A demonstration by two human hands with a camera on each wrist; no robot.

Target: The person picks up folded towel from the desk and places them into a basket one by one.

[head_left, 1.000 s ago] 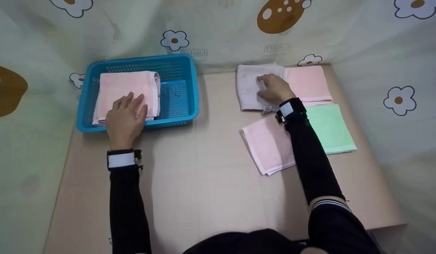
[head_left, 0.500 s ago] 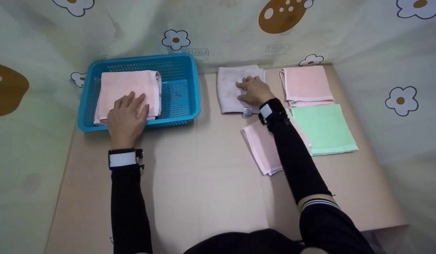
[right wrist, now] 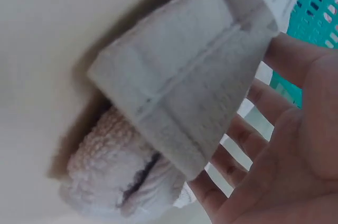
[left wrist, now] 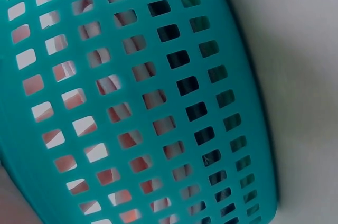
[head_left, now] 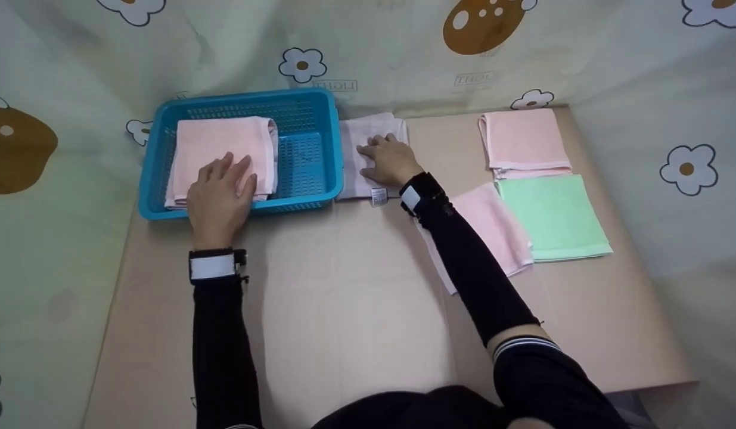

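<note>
In the head view my left hand [head_left: 220,199] lies over the front rim of a blue plastic basket [head_left: 308,205], its fingers spread on a folded pink towel [head_left: 224,134] inside. Slats of the basket wall [left wrist: 142,97] fill the left wrist view. My right hand [head_left: 390,161] rests with extended fingers on a folded greyish-lilac towel [head_left: 357,185] that lies flat against the basket's right side. A white label [head_left: 379,197] sticks out from its front edge. In the right wrist view the grey towel's [right wrist: 174,76] edge is near my palm.
On the right of the table [head_left: 356,310] lie a folded pink towel [head_left: 525,140] at the back, a folded green towel [head_left: 558,217], and another pink towel [head_left: 493,229] partly under my right forearm. A patterned curtain [head_left: 391,59] stands behind and at both sides.
My right hand has slid the grey towel left across the table, from beside the back pink towel to the basket. My left hand keeps its place on the basket.
</note>
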